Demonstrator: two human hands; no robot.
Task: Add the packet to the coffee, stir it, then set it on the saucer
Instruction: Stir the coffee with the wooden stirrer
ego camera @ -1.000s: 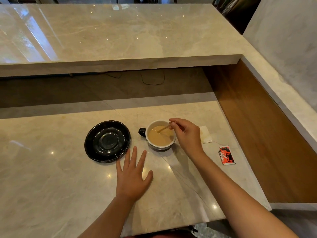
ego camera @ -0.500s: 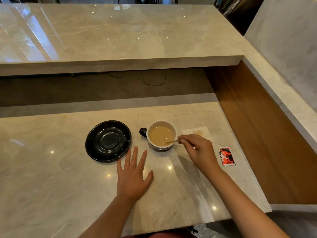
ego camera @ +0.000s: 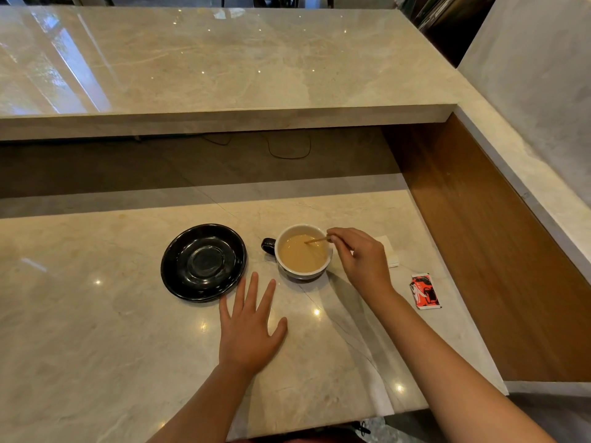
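Observation:
A white-lined dark cup [ego camera: 302, 273] of milky coffee stands on the marble counter, its handle pointing left. My right hand [ego camera: 361, 259] is at the cup's right rim, pinching a thin wooden stir stick [ego camera: 317, 240] whose tip dips into the coffee. The black saucer [ego camera: 179, 266] sits bare just left of the cup. My left hand [ego camera: 249, 327] lies flat on the counter with fingers spread, in front of the gap between saucer and cup. A red and black packet [ego camera: 425, 291] lies on the counter to the right.
A white napkin [ego camera: 391, 254] lies behind my right hand, partly hidden. A raised marble ledge [ego camera: 224, 116] overhangs the back of the counter. A wood panel [ego camera: 479, 238] walls the right side. The counter's front edge [ego camera: 319, 423] runs near my forearms.
My right hand circled with the stir stick: from the cup's far right rim, to the near right side, and back up to the right rim. My left hand stayed flat.

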